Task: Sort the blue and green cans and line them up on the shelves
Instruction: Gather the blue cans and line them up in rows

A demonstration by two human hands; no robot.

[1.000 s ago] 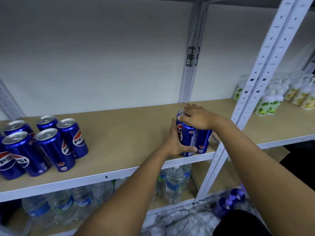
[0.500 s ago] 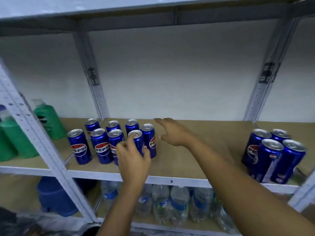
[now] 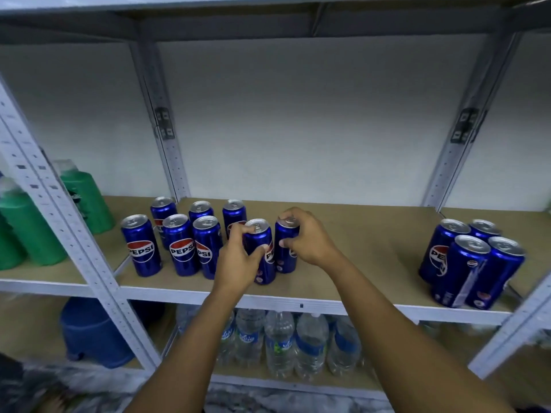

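Half a second before, both hands hovered free; left hand (image 3: 238, 257) then grasped one blue can (image 3: 262, 251), right hand (image 3: 307, 236) its neighbour (image 3: 285, 248), both standing on the shelf (image 3: 357, 251). Likely squaring up the left group, while four cans (image 3: 471, 263) waited at right

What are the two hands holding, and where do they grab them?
Each hand holds one blue can. The left hand grips the front can round its upper side. The right hand grips the next can over its top and side.

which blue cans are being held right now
The two rightmost cans of the left group: the left hand grips the front one, the right hand the one behind.
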